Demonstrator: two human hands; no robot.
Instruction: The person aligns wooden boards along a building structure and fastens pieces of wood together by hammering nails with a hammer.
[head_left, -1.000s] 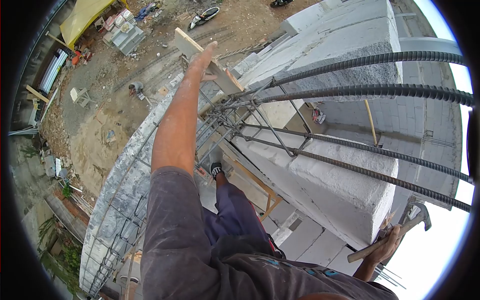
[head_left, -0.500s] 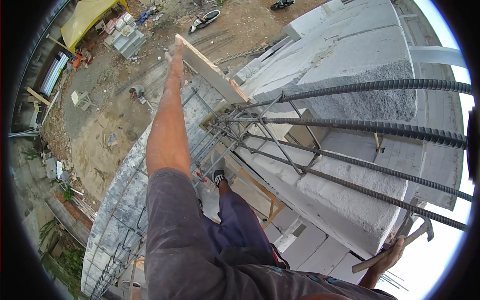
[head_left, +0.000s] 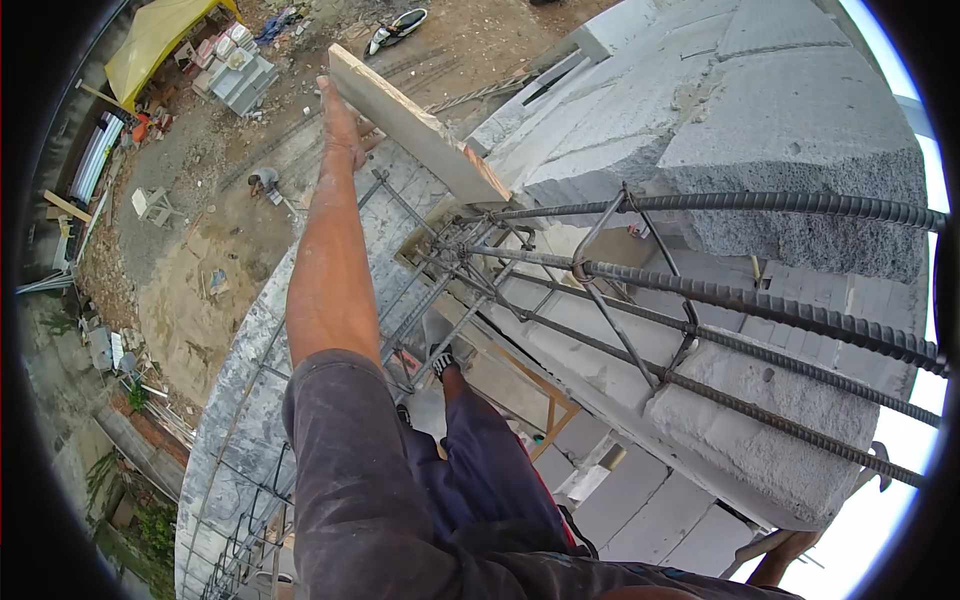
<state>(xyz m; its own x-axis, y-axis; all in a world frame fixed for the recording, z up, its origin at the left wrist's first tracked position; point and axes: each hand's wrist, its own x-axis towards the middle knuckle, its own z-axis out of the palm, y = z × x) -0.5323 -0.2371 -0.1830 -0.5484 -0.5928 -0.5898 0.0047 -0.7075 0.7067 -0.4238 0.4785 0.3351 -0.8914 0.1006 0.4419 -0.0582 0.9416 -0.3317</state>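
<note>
My left arm stretches out past the rebar cage (head_left: 590, 270). My left hand (head_left: 338, 125) is at the far end of a wooden board (head_left: 415, 125), seen nearly edge-on. It seems to grip the board along its lower edge; some of its fingers are hard to make out. The board stands on edge, its near end beside the grey block wall (head_left: 600, 150). At the lower right, my right hand (head_left: 795, 545) is closed around the handle of a claw hammer (head_left: 762, 545). A rough block end hides part of the handle; the hammer head shows beyond it.
Long ribbed bars with tied stirrups run across the right side. Below my feet lies a grey slab (head_left: 240, 400) with more rebar. Far down on the ground are a crouching person (head_left: 265, 183), a motorcycle (head_left: 397, 30), stacked blocks (head_left: 243, 82) and a yellow canopy (head_left: 150, 50).
The board's far end and my left hand have shifted slightly left and up in view. The hammer hand has sunk lower, now partly behind the block. The view has tilted a little.
</note>
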